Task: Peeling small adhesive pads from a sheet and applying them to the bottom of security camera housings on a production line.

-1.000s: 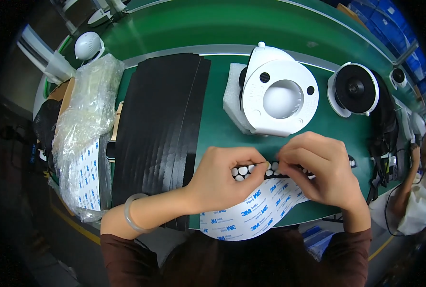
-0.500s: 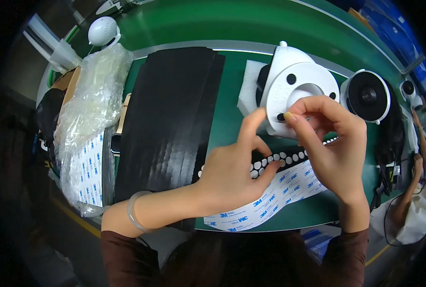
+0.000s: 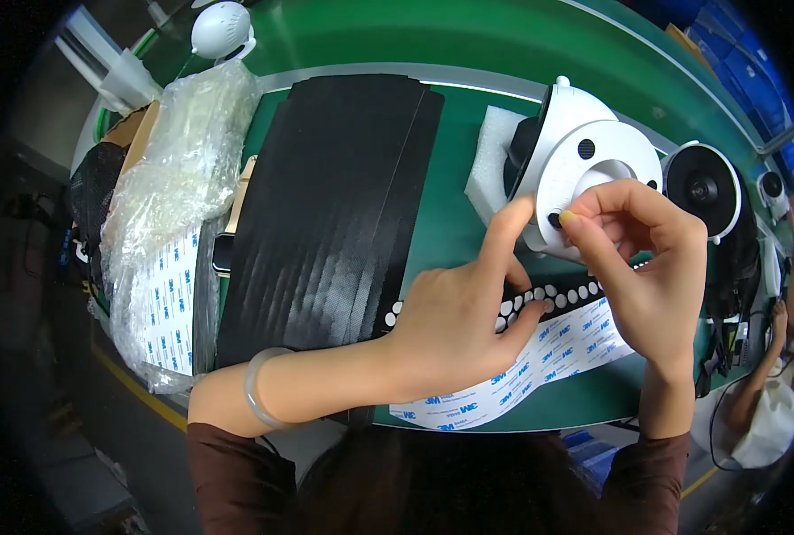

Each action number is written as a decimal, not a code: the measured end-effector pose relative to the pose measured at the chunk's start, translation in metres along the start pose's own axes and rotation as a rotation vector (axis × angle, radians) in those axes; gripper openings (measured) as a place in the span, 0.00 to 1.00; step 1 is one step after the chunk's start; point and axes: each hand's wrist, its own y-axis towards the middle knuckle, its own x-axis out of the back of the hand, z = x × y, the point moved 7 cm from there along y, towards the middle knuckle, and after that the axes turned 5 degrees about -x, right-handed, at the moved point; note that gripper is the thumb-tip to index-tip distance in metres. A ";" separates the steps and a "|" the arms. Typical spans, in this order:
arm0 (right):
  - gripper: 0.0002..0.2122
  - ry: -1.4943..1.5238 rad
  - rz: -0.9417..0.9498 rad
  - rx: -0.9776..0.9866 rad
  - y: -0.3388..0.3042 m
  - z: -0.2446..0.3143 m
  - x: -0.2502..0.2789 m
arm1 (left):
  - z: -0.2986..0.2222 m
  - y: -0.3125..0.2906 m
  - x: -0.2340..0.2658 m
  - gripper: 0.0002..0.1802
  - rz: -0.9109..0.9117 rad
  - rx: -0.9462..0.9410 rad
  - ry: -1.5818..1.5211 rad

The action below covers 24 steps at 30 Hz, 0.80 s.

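A white device [image 3: 584, 111] lies tipped on its side with its round base ring [image 3: 553, 183] facing me. Black round pads sit on that ring, one of them [image 3: 586, 149] near the top. At the ring's lower left, my right hand [image 3: 651, 267] has thumb and index pinched at another small black pad [image 3: 555, 219]. My left hand [image 3: 446, 321] grips a black strip [image 3: 580, 297] carrying rows of white-backed dots, its thumb on the dots. The raised left index finger is at the ring's edge. Printed white backing paper [image 3: 477, 406] lies below the strip.
Black textured sheets [image 3: 334, 205] are stacked left of centre. A clear plastic bag [image 3: 183, 160] lies farther left. White foam [image 3: 493, 165] is behind the device; a second device [image 3: 702, 189] stands to its right. Another person's arm [image 3: 763, 366] is at far right.
The whole view has shifted, so things sit a little farther right. Both hands keep nearly the same pose, with the right fingertips still at the pad on the ring.
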 end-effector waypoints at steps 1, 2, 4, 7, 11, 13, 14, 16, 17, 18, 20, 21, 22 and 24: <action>0.03 0.017 0.007 -0.029 0.000 -0.003 0.001 | 0.000 0.000 -0.001 0.43 0.000 -0.009 -0.009; 0.03 0.035 0.014 -0.057 0.000 -0.005 0.001 | 0.000 0.001 -0.001 0.43 0.001 -0.017 -0.017; 0.03 0.012 0.006 -0.048 0.000 -0.004 0.001 | 0.000 0.000 -0.002 0.43 -0.002 -0.026 -0.016; 0.03 -0.011 -0.005 -0.030 0.000 -0.003 0.000 | -0.001 0.000 -0.002 0.43 -0.006 -0.033 -0.013; 0.03 -0.018 -0.015 -0.011 -0.001 0.000 0.000 | -0.001 0.000 -0.001 0.43 0.003 -0.034 -0.018; 0.03 -0.013 -0.016 -0.003 -0.001 0.000 -0.001 | -0.001 0.000 -0.001 0.43 -0.005 -0.044 -0.016; 0.03 -0.009 -0.017 0.004 -0.001 0.000 -0.001 | -0.001 0.000 0.000 0.43 -0.013 -0.053 -0.016; 0.03 0.016 -0.004 -0.004 0.000 -0.001 -0.001 | -0.001 0.000 0.000 0.43 -0.012 -0.055 -0.015; 0.03 0.041 0.009 -0.011 0.000 -0.002 -0.001 | -0.001 0.000 -0.001 0.43 -0.013 -0.057 -0.014; 0.03 0.042 0.007 -0.011 -0.001 -0.003 0.000 | -0.002 0.000 -0.001 0.43 -0.012 -0.058 -0.012; 0.03 0.021 0.019 -0.021 0.000 -0.003 0.001 | -0.001 0.000 -0.001 0.42 -0.002 -0.036 -0.011; 0.03 0.021 0.019 -0.021 0.001 -0.003 0.002 | -0.001 0.001 -0.001 0.42 -0.002 -0.036 -0.011; 0.03 0.032 0.022 -0.033 0.001 -0.004 0.002 | -0.002 0.001 -0.001 0.42 -0.002 -0.035 -0.008; 0.03 0.044 0.026 -0.045 0.001 -0.005 0.001 | -0.001 0.001 -0.001 0.42 -0.002 -0.032 -0.004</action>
